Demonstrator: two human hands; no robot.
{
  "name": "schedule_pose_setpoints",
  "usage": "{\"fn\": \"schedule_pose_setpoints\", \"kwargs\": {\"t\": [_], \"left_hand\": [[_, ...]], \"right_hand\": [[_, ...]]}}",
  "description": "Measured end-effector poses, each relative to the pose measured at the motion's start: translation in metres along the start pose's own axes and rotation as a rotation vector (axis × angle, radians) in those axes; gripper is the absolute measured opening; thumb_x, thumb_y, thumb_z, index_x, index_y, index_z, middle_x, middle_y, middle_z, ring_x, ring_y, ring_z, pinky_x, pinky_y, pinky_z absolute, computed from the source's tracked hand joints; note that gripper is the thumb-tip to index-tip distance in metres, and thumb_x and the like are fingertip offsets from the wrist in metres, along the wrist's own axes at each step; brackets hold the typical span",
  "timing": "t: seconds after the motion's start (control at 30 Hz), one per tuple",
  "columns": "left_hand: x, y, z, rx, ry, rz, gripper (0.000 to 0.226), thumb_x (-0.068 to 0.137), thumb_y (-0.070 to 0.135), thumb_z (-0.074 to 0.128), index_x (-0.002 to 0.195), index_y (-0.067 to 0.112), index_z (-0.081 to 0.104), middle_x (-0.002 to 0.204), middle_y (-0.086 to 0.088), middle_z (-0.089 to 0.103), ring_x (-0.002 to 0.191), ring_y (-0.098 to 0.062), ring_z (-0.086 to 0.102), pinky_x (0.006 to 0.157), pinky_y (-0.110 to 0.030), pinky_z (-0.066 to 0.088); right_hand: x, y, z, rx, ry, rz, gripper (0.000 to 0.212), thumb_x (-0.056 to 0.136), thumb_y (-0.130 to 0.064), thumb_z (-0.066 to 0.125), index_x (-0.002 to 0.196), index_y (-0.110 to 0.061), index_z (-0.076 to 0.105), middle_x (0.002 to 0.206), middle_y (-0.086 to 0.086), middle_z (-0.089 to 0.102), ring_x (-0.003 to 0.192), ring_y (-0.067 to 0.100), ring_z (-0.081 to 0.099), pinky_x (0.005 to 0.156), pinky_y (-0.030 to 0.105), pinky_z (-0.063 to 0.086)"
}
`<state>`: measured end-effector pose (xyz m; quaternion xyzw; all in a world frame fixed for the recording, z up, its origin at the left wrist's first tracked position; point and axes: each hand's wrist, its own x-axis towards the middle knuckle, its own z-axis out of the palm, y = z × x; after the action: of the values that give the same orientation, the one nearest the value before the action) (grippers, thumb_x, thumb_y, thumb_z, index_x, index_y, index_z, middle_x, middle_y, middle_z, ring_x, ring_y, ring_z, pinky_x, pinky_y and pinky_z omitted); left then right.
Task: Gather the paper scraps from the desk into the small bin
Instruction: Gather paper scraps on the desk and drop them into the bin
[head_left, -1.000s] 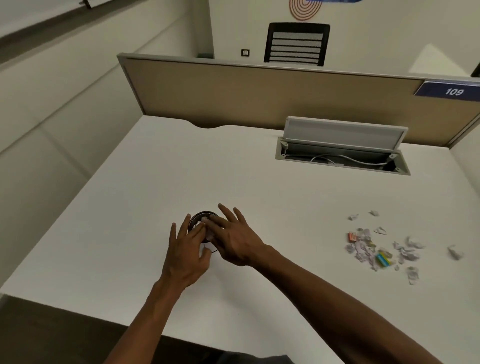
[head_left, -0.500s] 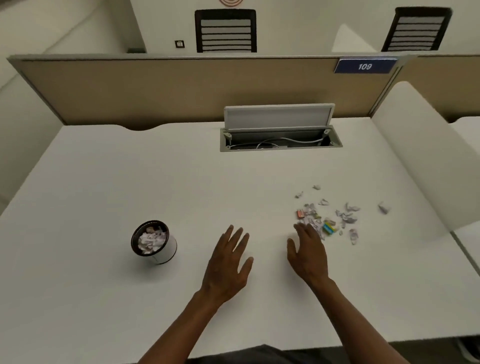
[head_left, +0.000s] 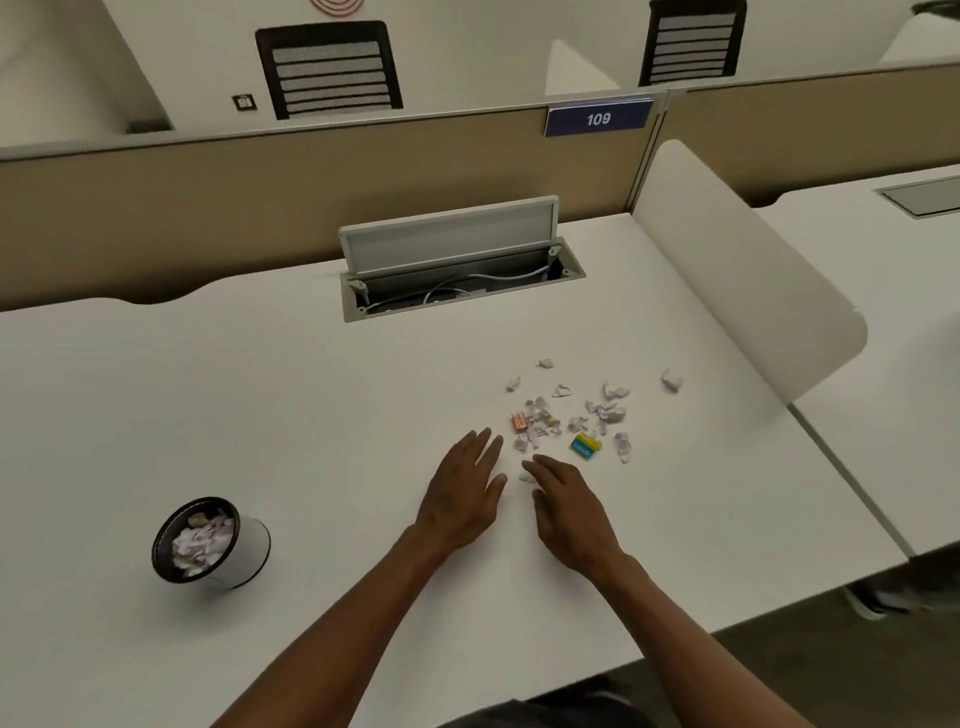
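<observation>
A scatter of small white paper scraps (head_left: 571, 410) lies on the white desk (head_left: 260, 389), right of centre, with an orange scrap (head_left: 518, 422) and a blue-yellow scrap (head_left: 585, 447) among them. One scrap (head_left: 671, 380) lies apart to the right. The small round bin (head_left: 210, 543), dark-rimmed with a white wall, stands at the front left and holds crumpled scraps. My left hand (head_left: 460, 496) lies flat and open just left of the pile. My right hand (head_left: 569, 506) is open, its fingertips beside a scrap (head_left: 527, 477) at the pile's near edge.
An open cable hatch (head_left: 457, 270) with a raised lid sits at the desk's back. A tan partition (head_left: 311, 182) with a "109" plate (head_left: 597, 118) closes the far side. A white side divider (head_left: 743, 270) bounds the right edge.
Both hands left the bin and moved right across the desk to the scrap pile. The left hand has closed in beside the right one. My view swung right.
</observation>
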<state>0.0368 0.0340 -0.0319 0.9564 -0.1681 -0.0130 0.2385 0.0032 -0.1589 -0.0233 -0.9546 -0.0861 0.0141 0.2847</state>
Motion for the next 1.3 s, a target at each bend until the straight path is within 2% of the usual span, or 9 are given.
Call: {"fn": "schedule_pose_setpoints", "kwargs": {"t": [0.2,0.33,0.53,0.63,0.73,0.8,0.93,1.13,1.3], "left_hand": [[0.057,0.023,0.005,0.146,-0.2,0.136,0.065,0.104,0.039,0.038,0.16,0.022,0.011,0.169,-0.001,0.005,0.156,-0.021,0.001,0.125,-0.04,0.013],[0.062,0.026,0.016,0.269,-0.302,0.146,0.06,0.105,0.043,0.031,0.159,0.019,0.02,0.168,-0.004,0.009,0.156,-0.025,0.003,0.125,-0.047,0.011],[0.025,0.026,0.02,0.232,-0.223,0.174,0.055,0.105,0.045,0.027,0.153,0.021,0.035,0.167,0.0,0.019,0.154,-0.023,0.012,0.125,-0.046,0.01],[0.009,0.032,0.016,0.129,-0.138,0.18,0.053,0.105,0.041,0.033,0.153,0.021,0.038,0.164,0.0,0.028,0.153,-0.021,0.02,0.125,-0.047,0.013],[0.006,0.035,0.007,0.002,0.041,0.132,0.048,0.101,0.03,0.047,0.146,0.014,0.049,0.155,-0.009,0.044,0.145,-0.026,0.039,0.121,-0.049,0.028],[0.011,0.033,0.001,-0.039,0.117,0.081,0.044,0.099,0.022,0.053,0.142,0.01,0.054,0.151,-0.011,0.048,0.142,-0.028,0.044,0.118,-0.048,0.033],[0.031,0.022,-0.008,-0.043,0.151,0.012,0.042,0.101,0.018,0.053,0.141,0.009,0.055,0.152,-0.011,0.047,0.143,-0.027,0.043,0.119,-0.041,0.033],[0.09,0.015,-0.01,0.001,-0.008,-0.055,0.05,0.107,0.029,0.036,0.155,0.018,0.032,0.165,-0.002,0.025,0.153,-0.019,0.02,0.124,-0.032,0.02],[0.127,0.014,0.002,0.171,-0.236,-0.045,0.056,0.108,0.033,0.026,0.16,0.014,0.012,0.169,-0.003,0.006,0.156,-0.019,0.003,0.126,-0.041,0.01]], "right_hand": [[0.007,0.015,-0.02,0.068,0.184,0.04,0.043,0.093,-0.007,0.054,0.135,-0.016,0.057,0.136,0.002,0.058,0.131,0.02,0.051,0.105,0.025,0.039],[0.019,0.025,-0.034,0.079,0.215,0.054,0.045,0.092,-0.007,0.053,0.135,-0.02,0.056,0.133,-0.001,0.059,0.125,0.017,0.053,0.1,0.024,0.043],[0.057,0.026,-0.046,0.055,0.185,0.046,0.044,0.094,-0.008,0.048,0.136,-0.018,0.054,0.135,0.005,0.057,0.123,0.024,0.053,0.098,0.033,0.047],[0.083,0.022,-0.043,-0.012,-0.031,0.031,0.053,0.095,-0.009,0.045,0.148,-0.015,0.041,0.155,0.011,0.037,0.144,0.028,0.033,0.114,0.039,0.036],[0.1,0.021,-0.033,-0.177,-0.23,-0.054,0.062,0.095,-0.012,0.048,0.154,-0.01,0.027,0.164,0.014,0.019,0.152,0.029,0.016,0.121,0.04,0.024],[0.103,0.02,-0.026,-0.245,-0.292,-0.091,0.063,0.095,-0.013,0.048,0.153,-0.005,0.027,0.162,0.017,0.02,0.15,0.033,0.018,0.12,0.041,0.025],[0.085,0.016,-0.017,-0.279,-0.293,-0.177,0.051,0.092,-0.023,0.054,0.139,-0.004,0.046,0.152,0.02,0.038,0.139,0.038,0.035,0.109,0.044,0.039],[0.046,0.015,-0.021,0.002,-0.183,-0.08,0.05,0.092,-0.018,0.049,0.141,-0.025,0.049,0.157,0.002,0.037,0.14,0.022,0.04,0.11,0.036,0.042],[0.039,0.03,-0.043,0.106,0.05,-0.019,0.038,0.093,-0.01,0.051,0.128,-0.023,0.062,0.134,-0.003,0.058,0.119,0.015,0.058,0.095,0.023,0.048]]}}
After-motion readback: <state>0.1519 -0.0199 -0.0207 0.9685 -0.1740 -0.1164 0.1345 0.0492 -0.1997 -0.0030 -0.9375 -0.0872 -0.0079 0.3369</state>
